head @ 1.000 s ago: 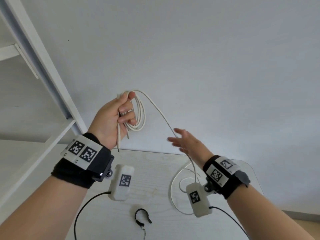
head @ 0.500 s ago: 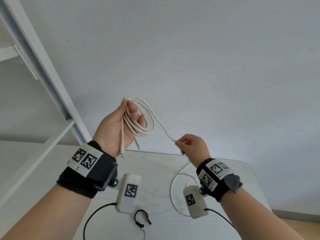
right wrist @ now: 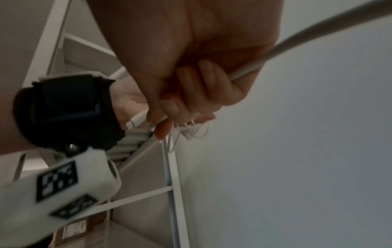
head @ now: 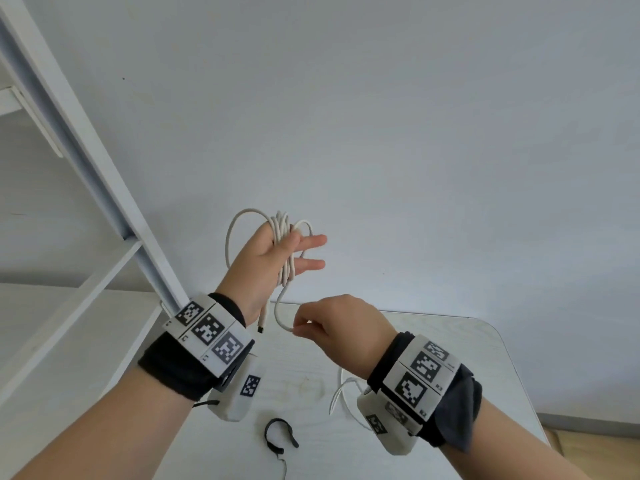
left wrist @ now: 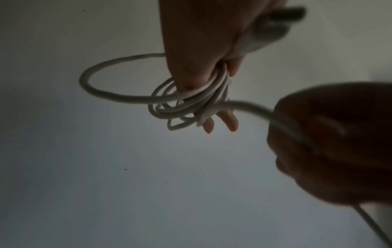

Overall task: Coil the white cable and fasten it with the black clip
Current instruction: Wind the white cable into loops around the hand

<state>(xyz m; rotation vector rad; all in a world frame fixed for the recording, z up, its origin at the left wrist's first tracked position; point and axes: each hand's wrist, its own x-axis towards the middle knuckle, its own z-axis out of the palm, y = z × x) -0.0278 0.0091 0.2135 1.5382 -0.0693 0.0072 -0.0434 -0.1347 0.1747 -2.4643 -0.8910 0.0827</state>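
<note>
My left hand is raised in front of the wall and holds a bundle of several loops of the white cable, the thumb pressing them into the palm while two fingers point right. One plug end hangs below the palm. From the bundle the cable curves down to my right hand, which pinches it just below the left hand. The left wrist view shows the coil pinched under the thumb. The rest of the cable lies on the table, partly hidden by my right wrist. The black clip lies on the table, untouched.
A white table stands below both hands, its rounded right corner close to my right wrist. A white shelf frame slants up on the left. A plain wall fills the background.
My right hand went from open to pinching the cable and moved down and left, close under the left hand. The left hand turned, straightened its fingers, and the coil gained a loop.
</note>
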